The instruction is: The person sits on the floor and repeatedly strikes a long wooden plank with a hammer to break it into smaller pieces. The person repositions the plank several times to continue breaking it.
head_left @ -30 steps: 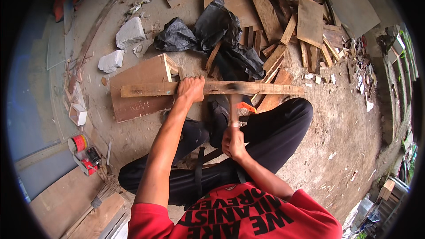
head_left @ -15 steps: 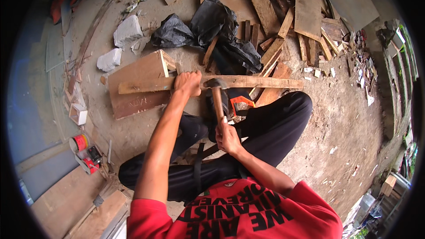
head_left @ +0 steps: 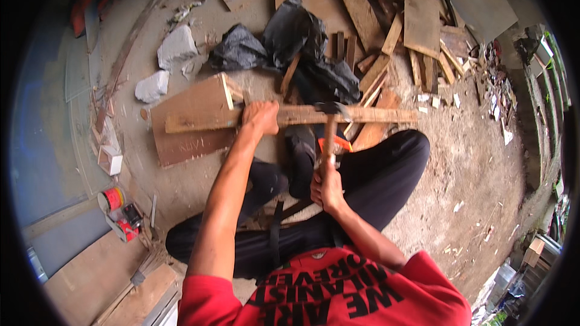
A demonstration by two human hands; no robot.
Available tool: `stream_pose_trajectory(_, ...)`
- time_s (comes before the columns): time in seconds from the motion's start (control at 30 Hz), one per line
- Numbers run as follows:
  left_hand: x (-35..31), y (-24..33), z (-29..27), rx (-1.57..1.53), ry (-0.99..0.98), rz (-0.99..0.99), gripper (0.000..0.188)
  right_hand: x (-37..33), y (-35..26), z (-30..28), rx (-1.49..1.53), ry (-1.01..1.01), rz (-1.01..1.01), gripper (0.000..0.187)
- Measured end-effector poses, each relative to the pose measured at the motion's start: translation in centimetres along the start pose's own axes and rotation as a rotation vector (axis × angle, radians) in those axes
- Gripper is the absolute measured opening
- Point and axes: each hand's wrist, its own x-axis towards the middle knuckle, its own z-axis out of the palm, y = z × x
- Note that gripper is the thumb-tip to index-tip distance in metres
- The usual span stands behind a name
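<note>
My left hand (head_left: 260, 117) is closed round a long wooden plank (head_left: 374, 115) that lies crosswise in front of me. In my right hand (head_left: 327, 188) is a claw hammer (head_left: 330, 136), gripped by its wooden handle. The hammer's dark head is over the plank, right of my left hand; whether it touches the wood I cannot tell. Under the plank's left part sits a brown wooden box-like piece (head_left: 192, 147). An orange-handled tool (head_left: 343, 143), partly hidden behind the hammer handle, lies between the plank and my right knee.
Black plastic sheeting (head_left: 293, 30) lies just beyond the plank. Scrap boards (head_left: 422, 21) are heaped at the far right. White broken blocks (head_left: 176, 47) rest at the far left. Red cans (head_left: 111, 198) stand by my left side. Small debris litters the concrete floor (head_left: 465, 175).
My right hand and the hammer have moved to the right along the plank, and the handle now covers more of the orange tool. My left hand keeps its hold on the plank.
</note>
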Motion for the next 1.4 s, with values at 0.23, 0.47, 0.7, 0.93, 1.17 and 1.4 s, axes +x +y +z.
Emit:
stream_pose_trajectory(0.23,0.8,-0.1,-2.0,0.002,-0.083,-0.008,0.033,1.5,-0.6,1.1,0.239,0.011,-0.521,0.073)
stream_pose_trajectory(0.47,0.6,0.0,-1.8,0.014,-0.014,0.009,0.031,-1.4,0.1,1.0,-0.119,-0.056,-0.081,0.065)
stream_pose_trajectory(0.7,0.5,0.4,-1.9,0.008,-0.005,0.007,0.033,1.1,-0.6,2.6,0.041,0.050,-0.514,0.069)
stream_pose_trajectory(0.93,0.4,-0.4,0.5,-0.002,0.030,0.014,0.038,-3.7,-1.7,0.8,0.002,0.027,-0.164,0.071)
stream_pose_trajectory(1.17,0.4,-0.1,-0.3,0.006,0.023,0.017,0.036,2.1,2.1,2.0,0.039,0.038,-0.378,0.067)
stream_pose_trajectory(1.4,0.3,-0.1,-0.1,0.033,0.039,-0.004,0.024,0.0,0.1,2.2,0.127,-0.100,-0.261,0.072)
